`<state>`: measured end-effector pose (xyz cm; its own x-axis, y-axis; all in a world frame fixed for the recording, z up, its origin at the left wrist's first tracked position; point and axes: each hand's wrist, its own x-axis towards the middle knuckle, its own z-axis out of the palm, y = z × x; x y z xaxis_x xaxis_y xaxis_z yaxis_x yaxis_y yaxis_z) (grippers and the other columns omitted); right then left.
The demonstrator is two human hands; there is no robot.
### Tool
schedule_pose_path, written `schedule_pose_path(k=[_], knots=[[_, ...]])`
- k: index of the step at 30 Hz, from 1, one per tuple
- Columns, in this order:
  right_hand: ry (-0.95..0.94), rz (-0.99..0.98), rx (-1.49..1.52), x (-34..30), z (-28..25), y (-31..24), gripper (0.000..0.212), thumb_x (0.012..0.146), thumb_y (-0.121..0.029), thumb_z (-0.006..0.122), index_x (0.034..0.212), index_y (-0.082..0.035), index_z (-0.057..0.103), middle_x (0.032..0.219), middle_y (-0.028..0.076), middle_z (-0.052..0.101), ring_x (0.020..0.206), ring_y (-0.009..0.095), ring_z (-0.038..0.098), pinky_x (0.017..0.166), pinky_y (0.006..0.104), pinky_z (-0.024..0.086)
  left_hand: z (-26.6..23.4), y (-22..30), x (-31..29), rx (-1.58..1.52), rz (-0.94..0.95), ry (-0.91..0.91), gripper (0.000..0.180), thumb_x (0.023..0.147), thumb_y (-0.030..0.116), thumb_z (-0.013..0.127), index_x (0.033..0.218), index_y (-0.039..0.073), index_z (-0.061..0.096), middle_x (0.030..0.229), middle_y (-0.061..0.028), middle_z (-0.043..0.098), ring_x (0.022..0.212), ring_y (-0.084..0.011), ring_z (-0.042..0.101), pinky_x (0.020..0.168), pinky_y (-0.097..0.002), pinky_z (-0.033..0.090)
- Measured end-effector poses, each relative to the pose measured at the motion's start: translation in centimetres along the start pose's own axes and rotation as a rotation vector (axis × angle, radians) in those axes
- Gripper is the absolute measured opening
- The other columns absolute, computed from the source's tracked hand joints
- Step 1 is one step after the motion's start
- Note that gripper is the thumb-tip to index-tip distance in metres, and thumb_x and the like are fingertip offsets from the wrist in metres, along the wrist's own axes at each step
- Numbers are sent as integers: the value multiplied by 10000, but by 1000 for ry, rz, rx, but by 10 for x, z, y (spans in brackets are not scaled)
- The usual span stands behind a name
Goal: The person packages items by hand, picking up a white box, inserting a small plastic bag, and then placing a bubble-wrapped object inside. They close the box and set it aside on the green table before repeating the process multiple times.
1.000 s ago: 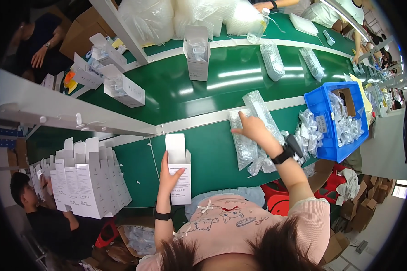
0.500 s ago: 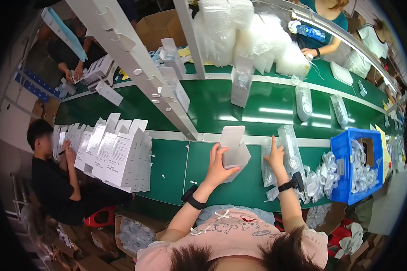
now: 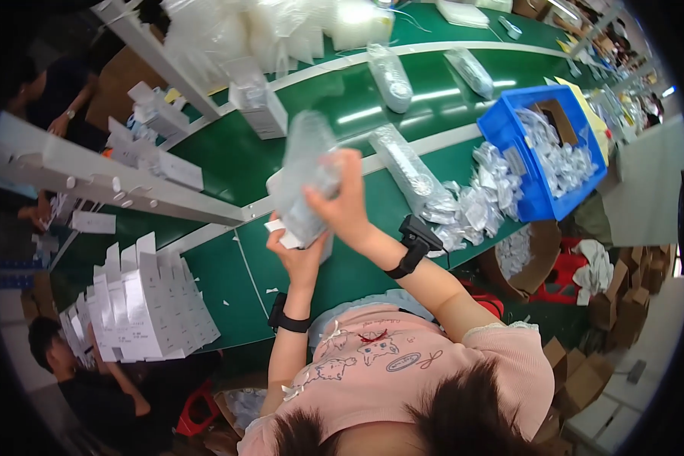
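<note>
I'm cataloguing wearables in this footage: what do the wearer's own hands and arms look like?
Left hand and right hand are ungloved. Each wrist wears a black strap; the right one carries a boxy black device. The right arm's short pink sleeve has white ruffled trim.

The right hand, no longer reaching over the green bench, is now holding a bubble-wrapped pack, motion-blurred and gone from its earlier spot there, over the white box in the left hand, where it is hiding much of the box.
</note>
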<state>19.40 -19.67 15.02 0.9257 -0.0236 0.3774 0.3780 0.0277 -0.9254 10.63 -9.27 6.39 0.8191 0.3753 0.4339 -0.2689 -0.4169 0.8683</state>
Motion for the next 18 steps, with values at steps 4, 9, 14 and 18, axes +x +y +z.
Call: schedule_pose_path(k=[4,9,14,18], knots=[[-390,-420,-552,-12,-19,-14,457,667,-223,684,1085,-121,530,1152,132,427,1106,331,390,934,466,309,6,4,-2,31,147,60,772,573,10,782,1063,114,195,1307,-247,223,1193,-347,317,953,-414,329],[-396,-490,-458,-15,-67,12,373,642,-206,693,989,-108,597,1159,131,461,1152,336,370,963,440,292,11,2,1,-50,-6,101,798,568,15,791,1081,122,189,1279,-221,229,1181,-331,321,967,-400,315],[-148,70,-1239,10,-209,60,420,617,-115,705,1023,-96,599,1141,136,485,1062,330,410,881,410,363,-22,-14,-22,8,-114,14,858,580,34,789,1150,120,153,1246,-171,257,1185,-290,316,991,-391,296],[-450,379,-1546,11,-256,76,429,614,-169,716,1025,-129,598,1198,140,439,1144,354,325,868,527,330,-33,-1,-23,72,-120,-45,865,596,77,787,1191,117,159,1230,-160,271,1181,-286,322,982,-387,307]])
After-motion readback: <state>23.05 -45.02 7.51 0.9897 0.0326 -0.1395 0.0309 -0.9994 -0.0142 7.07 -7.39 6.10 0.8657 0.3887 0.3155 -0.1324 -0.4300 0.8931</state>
